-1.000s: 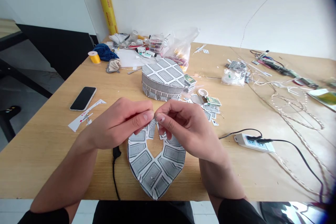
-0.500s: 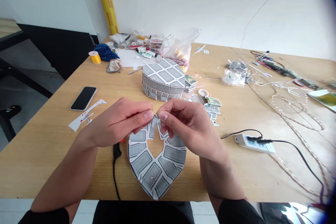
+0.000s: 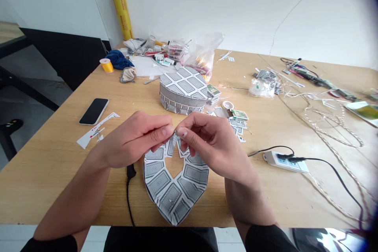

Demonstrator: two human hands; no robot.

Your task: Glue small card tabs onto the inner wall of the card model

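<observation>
A pointed oval ring made of grey-backed playing cards lies on the table close to me, open in its middle. My left hand pinches the ring's far tip between thumb and forefinger. Right beside it, my right hand grips the same tip, its thumb and forefinger almost touching the left ones. The fingers cover most of that join. Beyond my hands stands a closed box shape covered in the same cards.
At left lie a phone and white card scraps. A black cable runs beside the ring. Loose cards and a power strip are on the right. Cords spread farther right. Plastic bags stand behind.
Both hands stay pinched on the ring's far tip with hardly any movement. The whole view has shifted very slightly.
</observation>
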